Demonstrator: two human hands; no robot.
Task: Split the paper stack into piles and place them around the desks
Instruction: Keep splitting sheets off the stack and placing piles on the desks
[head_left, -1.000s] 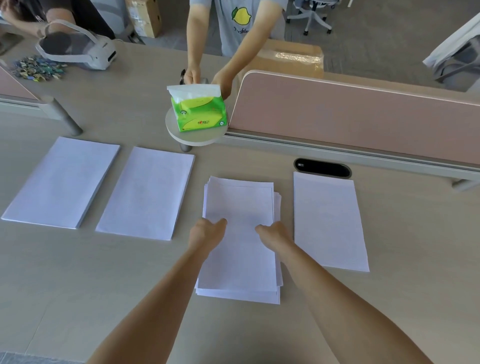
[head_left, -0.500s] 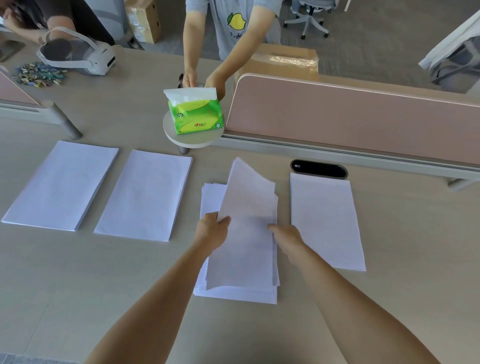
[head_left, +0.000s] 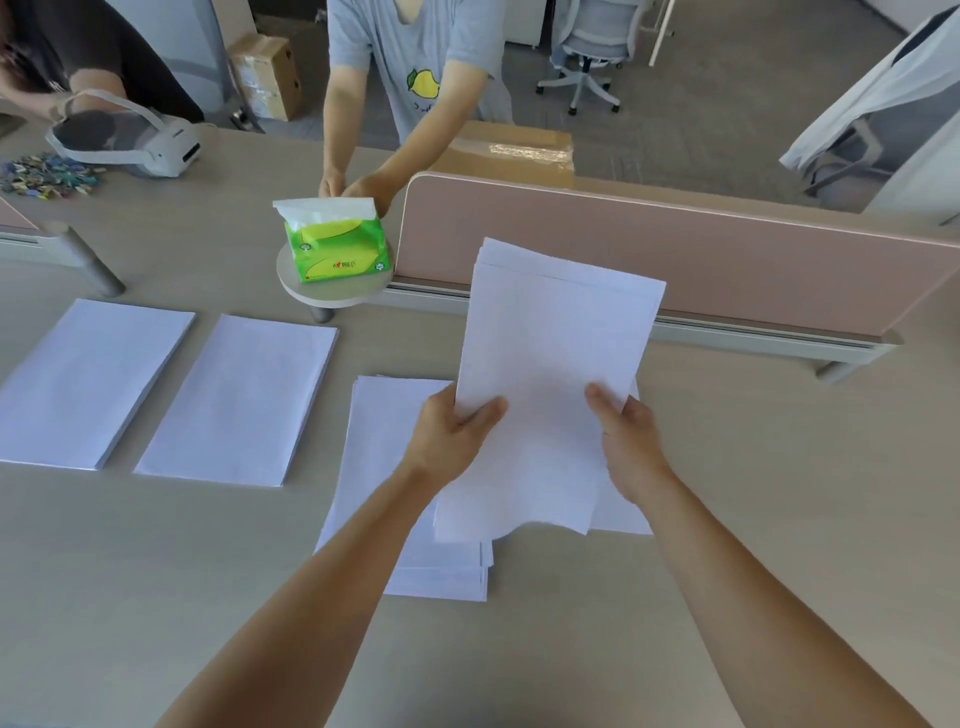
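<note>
Head view. A sheaf of white paper sheets (head_left: 550, 364) is held in the air above the pale wooden desk (head_left: 779, 519), tilted with its far edge up in front of the pink divider panel (head_left: 727, 260). The left hand (head_left: 452, 436) grips the sheaf's left edge, thumb on top and fingers beneath. The right hand (head_left: 631, 447) grips the right edge the same way.

Change: a second ago both hands lay on the stack. Half a second ago the top sheets were only peeling up from it. Now the sheaf is fully clear of the remaining white stack (head_left: 384, 467), which lies slightly fanned below and to the left.

Two squared white piles lie further left: the far-left pile (head_left: 88, 379) and the second pile (head_left: 239, 400) just beside it. A fourth pile (head_left: 623, 514) to the right is mostly hidden under the sheaf, with only its near corner showing.

Judgement: one more portion has been split off, and a place for it has to be found next. The sheaf hangs over the right-hand pile, so it could be set down on that pile rather than apart from it. A green tissue pack (head_left: 337, 249) on a round shelf (head_left: 332, 293) stands well clear.
</note>
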